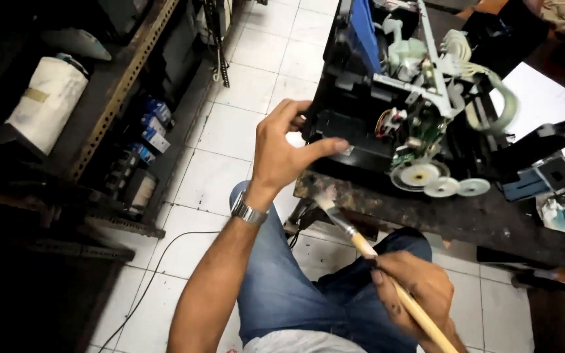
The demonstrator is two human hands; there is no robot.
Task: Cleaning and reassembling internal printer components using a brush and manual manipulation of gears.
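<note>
At the table edge, the left hand clamps the opened printer by its dark corner. The right hand, closed on the paintbrush, should sweep lightly, bristles clear of the white gears.

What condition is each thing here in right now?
Printer: casing off, gears and wiring exposed, tilted on the workbench.
Left hand: gripping the printer's corner.
Right hand: closed on a paintbrush, bristles pointing at the printer.
Paper roll: lying on the shelf.
</note>
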